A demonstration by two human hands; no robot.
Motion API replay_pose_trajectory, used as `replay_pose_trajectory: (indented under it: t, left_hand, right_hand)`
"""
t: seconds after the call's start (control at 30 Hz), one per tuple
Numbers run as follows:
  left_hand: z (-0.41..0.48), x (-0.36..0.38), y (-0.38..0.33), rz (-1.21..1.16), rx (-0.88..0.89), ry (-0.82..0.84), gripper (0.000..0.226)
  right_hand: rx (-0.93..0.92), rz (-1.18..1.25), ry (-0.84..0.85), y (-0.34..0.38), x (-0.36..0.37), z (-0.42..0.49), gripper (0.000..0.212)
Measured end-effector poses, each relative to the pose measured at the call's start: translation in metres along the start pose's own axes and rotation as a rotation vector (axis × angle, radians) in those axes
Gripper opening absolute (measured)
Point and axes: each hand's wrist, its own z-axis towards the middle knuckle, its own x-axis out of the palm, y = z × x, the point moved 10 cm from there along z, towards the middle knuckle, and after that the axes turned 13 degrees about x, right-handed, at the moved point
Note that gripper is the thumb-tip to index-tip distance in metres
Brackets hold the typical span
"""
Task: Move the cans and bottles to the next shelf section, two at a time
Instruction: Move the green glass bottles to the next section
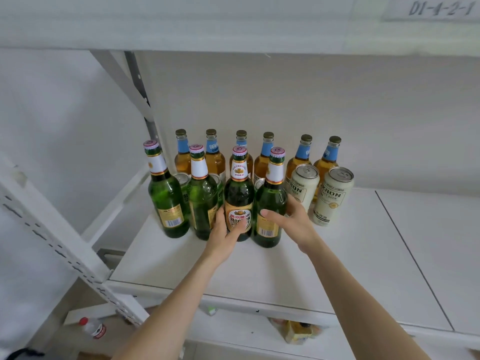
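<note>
White metal shelving (285,268), pale wall (311,100) behind, soft even light

two slim arms show from the lower edge, both bare from the wrists right up to where the view cuts them off. the left hand (220,236) and the right hand (298,224) are bare as well, plain at the wrists and knuckles. the fingers (220,216) are long and slender. the right thumb carries a short, neatly trimmed nail with a pale, natural look. the forearms are smooth and lean, narrowing toward the wrists.
</note>
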Motion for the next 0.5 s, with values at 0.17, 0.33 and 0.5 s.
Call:
replay_pose_trajectory:
  t: [0.17,0.33,0.5]
  left_hand:
    - [0.010,0.004,0.007,-0.068,-0.028,-0.019,0.074]
    - [0.015,0.009,0.019,-0.135,-0.101,-0.010,0.086]
    - [0.009,0.011,0.011,-0.152,-0.105,-0.003,0.071]
  right_hand:
    - [-0.026,0.053,0.030,0.000,-0.004,0.006,0.073]
    - [-0.040,0.061,0.062,-0.002,-0.010,0.006,0.073]
    - [-0.056,0.103,0.079,-0.006,-0.014,0.000,0.071]
